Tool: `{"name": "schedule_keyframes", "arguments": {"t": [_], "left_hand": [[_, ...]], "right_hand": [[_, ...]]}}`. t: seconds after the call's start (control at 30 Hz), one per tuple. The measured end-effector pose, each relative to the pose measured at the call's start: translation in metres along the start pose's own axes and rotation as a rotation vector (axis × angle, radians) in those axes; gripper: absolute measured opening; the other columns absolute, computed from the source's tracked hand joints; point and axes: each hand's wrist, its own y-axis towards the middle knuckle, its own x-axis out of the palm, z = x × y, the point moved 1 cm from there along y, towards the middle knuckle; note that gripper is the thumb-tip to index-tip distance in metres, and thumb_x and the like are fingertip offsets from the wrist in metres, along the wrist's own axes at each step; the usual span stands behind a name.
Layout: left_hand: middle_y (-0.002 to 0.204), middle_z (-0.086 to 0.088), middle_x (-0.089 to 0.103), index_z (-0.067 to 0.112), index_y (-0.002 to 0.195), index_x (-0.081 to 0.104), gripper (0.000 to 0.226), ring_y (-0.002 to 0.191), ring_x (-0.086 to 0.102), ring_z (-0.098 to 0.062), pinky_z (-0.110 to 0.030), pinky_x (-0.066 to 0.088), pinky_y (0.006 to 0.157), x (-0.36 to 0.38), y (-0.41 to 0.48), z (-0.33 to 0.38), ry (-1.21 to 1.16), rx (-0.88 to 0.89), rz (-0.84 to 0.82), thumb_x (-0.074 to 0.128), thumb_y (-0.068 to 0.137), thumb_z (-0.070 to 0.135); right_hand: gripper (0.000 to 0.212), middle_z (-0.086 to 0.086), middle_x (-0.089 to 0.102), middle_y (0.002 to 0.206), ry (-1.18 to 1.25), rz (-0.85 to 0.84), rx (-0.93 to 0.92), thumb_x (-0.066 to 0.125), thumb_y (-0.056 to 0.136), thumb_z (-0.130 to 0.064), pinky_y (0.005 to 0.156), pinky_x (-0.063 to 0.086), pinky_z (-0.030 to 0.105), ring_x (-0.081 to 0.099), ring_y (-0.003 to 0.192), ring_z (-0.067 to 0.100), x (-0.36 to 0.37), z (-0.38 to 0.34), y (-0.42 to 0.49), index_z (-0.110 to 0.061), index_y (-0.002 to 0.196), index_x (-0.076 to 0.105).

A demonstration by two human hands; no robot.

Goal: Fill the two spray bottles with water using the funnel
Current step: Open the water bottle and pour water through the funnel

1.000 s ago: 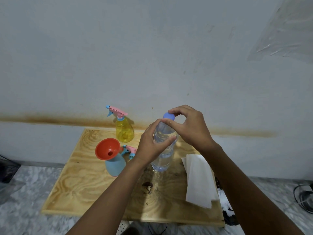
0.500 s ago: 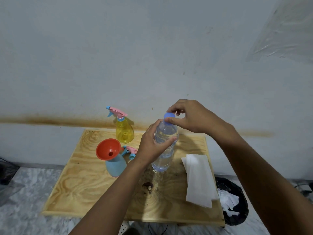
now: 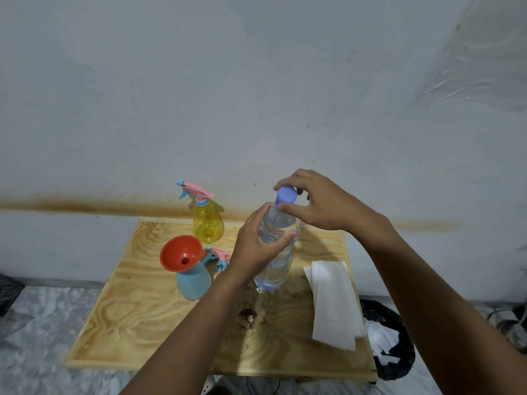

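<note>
A clear water bottle stands upright on the wooden table. My left hand grips its upper body. My right hand pinches its blue cap from above. To the left, an orange funnel sits in the neck of a light blue spray bottle. That bottle's pink and blue spray head lies on the table just behind it. A yellow spray bottle with its pink trigger head on stands near the table's back edge.
A folded white paper towel lies on the right part of the table. A black-lined bin with white scraps stands on the floor at the table's right. A dark knot marks the wood. The wall rises directly behind.
My right hand has turned on the blue cap, its wrist swinging out to the right and the fingers shifting around the cap. The left hand and bottle stay put.
</note>
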Motion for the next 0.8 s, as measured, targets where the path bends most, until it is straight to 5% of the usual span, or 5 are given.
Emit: {"name": "schedule_keyframes", "arguments": {"t": [0.17, 0.27, 0.4, 0.53, 0.8], "left_hand": [[0.126, 0.011, 0.064, 0.034, 0.132, 0.055, 0.062, 0.118, 0.061, -0.008, -0.044, 0.053, 0.099, -0.001, 0.000, -0.002, 0.009, -0.010, 0.006, 0.082, 0.077, 0.041], [0.125, 0.013, 0.064, 0.032, 0.131, 0.055, 0.061, 0.118, 0.060, -0.004, -0.042, 0.053, 0.099, -0.002, -0.001, 0.000, 0.023, -0.014, 0.010, 0.083, 0.077, 0.039], [0.124, 0.012, 0.065, 0.030, 0.130, 0.056, 0.059, 0.116, 0.060, -0.001, -0.041, 0.054, 0.097, -0.003, -0.001, 0.002, 0.050, 0.001, 0.013, 0.083, 0.078, 0.038], [0.131, 0.011, 0.062, 0.027, 0.136, 0.054, 0.070, 0.120, 0.059, -0.002, -0.041, 0.053, 0.100, -0.002, -0.001, -0.002, 0.066, -0.031, 0.016, 0.083, 0.075, 0.046], [0.134, 0.009, 0.061, 0.026, 0.140, 0.050, 0.077, 0.122, 0.059, -0.005, -0.042, 0.053, 0.100, -0.002, -0.001, -0.005, 0.087, -0.040, -0.005, 0.081, 0.074, 0.053]], "right_hand": [[0.032, -0.009, 0.058, 0.111, 0.370, 0.365, 0.090, 0.071, 0.090, -0.032, 0.077, 0.047, 0.010, 0.058, 0.100, -0.001, -0.002, 0.010, -0.022, -0.025, 0.121, 0.067], [0.038, -0.005, 0.055, 0.110, 0.411, 0.441, 0.271, 0.071, 0.090, -0.027, 0.075, 0.044, 0.006, 0.057, 0.097, 0.000, 0.036, 0.043, -0.057, -0.024, 0.127, 0.064], [0.043, 0.007, 0.063, 0.118, 0.247, 0.314, 0.407, 0.076, 0.085, -0.015, 0.083, 0.048, 0.023, 0.056, 0.097, 0.012, 0.129, 0.091, -0.103, -0.009, 0.126, 0.063], [0.036, 0.007, 0.064, 0.120, 0.280, 0.133, 0.612, 0.068, 0.090, -0.023, 0.091, 0.049, 0.034, 0.061, 0.108, 0.023, 0.204, 0.114, -0.119, -0.011, 0.124, 0.064], [0.032, 0.004, 0.061, 0.122, 0.240, -0.070, 0.716, 0.054, 0.094, -0.034, 0.096, 0.048, 0.038, 0.059, 0.114, 0.023, 0.266, 0.120, -0.115, -0.017, 0.120, 0.062]]}}
